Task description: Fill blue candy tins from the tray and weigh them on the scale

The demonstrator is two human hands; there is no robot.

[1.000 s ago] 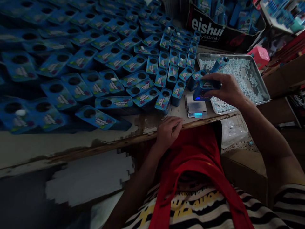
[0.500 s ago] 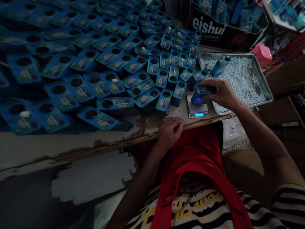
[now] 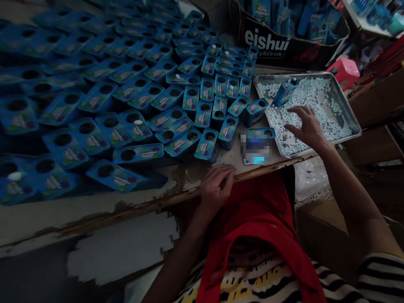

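Observation:
My right hand (image 3: 307, 126) hovers over the metal tray (image 3: 356, 122), its thumb and fingers apart and holding nothing. Small white and pale blue candies (image 3: 318, 94) cover much of the tray's bottom. One blue candy box (image 3: 285, 91) leans among them at the tray's left side. To the left of the tray, another blue box (image 3: 265, 132) stands on a small digital scale (image 3: 259, 160) with a lit display; this area is partly blurred. My left hand (image 3: 217, 183) rests at the table's front edge, fingers loosely curled, with nothing visible in them.
Rows of blue boxes (image 3: 139, 153) with round top holes fill the left and back of the table, a few with white candies on top. Behind the tray stands a black carton (image 3: 268, 44) holding more blue packs. A pink stool (image 3: 347, 69) is beyond the tray.
My right hand has let go of the blue box on the scale and moved right, over the tray, with its fingers spreading. My left hand stays at the table edge.

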